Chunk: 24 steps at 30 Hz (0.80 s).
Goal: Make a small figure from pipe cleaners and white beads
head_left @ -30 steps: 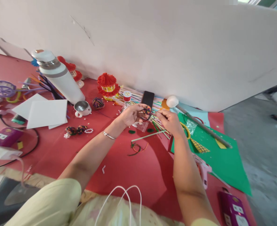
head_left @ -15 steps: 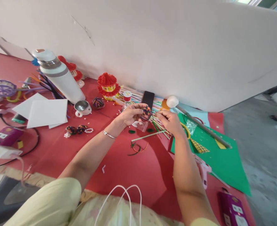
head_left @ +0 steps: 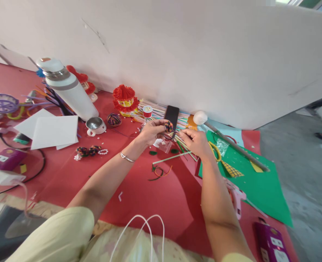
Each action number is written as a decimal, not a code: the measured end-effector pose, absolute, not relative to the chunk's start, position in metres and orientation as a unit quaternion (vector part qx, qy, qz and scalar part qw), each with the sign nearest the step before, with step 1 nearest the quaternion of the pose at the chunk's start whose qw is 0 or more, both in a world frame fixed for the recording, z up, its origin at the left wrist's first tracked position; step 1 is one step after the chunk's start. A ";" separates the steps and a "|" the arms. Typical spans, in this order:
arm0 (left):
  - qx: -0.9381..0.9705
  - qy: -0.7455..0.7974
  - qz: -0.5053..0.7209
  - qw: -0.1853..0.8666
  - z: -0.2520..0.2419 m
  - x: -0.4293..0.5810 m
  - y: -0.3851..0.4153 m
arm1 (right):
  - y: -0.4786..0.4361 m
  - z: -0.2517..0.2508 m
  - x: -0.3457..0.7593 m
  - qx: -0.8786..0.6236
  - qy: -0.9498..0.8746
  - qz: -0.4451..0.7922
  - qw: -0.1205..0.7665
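Leftmost stood one white flask [head_left: 72,94], then one steel-lined cup [head_left: 100,129]; left hand [head_left: 152,133] pinched one multicoloured yarn cluster [head_left: 168,126], raised above the red counter [head_left: 147,203], near one black smartphone [head_left: 172,114]; right hand [head_left: 197,142], just beside, pinched one thin item [head_left: 176,131] too small to identify.

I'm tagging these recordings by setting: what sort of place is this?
Probably a craft workspace: the red table holds a pink glue gun, a ball of multicoloured yarn and a red-and-white spool. Whether home, classroom or workshop, I can't tell.
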<state>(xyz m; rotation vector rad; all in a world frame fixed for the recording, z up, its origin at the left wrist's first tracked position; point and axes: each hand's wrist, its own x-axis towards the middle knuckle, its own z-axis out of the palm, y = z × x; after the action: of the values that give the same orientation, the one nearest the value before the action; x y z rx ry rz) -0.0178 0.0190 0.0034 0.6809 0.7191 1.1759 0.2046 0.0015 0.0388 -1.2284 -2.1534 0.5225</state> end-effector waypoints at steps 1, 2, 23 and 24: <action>0.306 0.329 0.535 0.716 0.003 -0.018 0.019 | 0.001 0.038 0.204 -0.465 -0.814 0.186 0.295; 0.305 0.331 0.537 0.713 0.004 -0.017 0.019 | 0.001 0.038 0.203 -0.467 -0.816 0.177 0.291; 0.371 0.320 0.526 0.695 -0.012 -0.019 0.023 | 0.001 0.040 0.203 -0.494 -0.835 0.086 0.228; 0.378 0.325 0.528 0.687 -0.013 -0.018 0.023 | 0.001 0.041 0.203 -0.498 -0.835 0.081 0.219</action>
<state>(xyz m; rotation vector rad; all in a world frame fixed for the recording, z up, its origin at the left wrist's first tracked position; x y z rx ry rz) -0.0179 0.0230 -0.0135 0.8460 0.7271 1.1828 0.2028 0.0005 0.0408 -1.3786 -2.3101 0.2240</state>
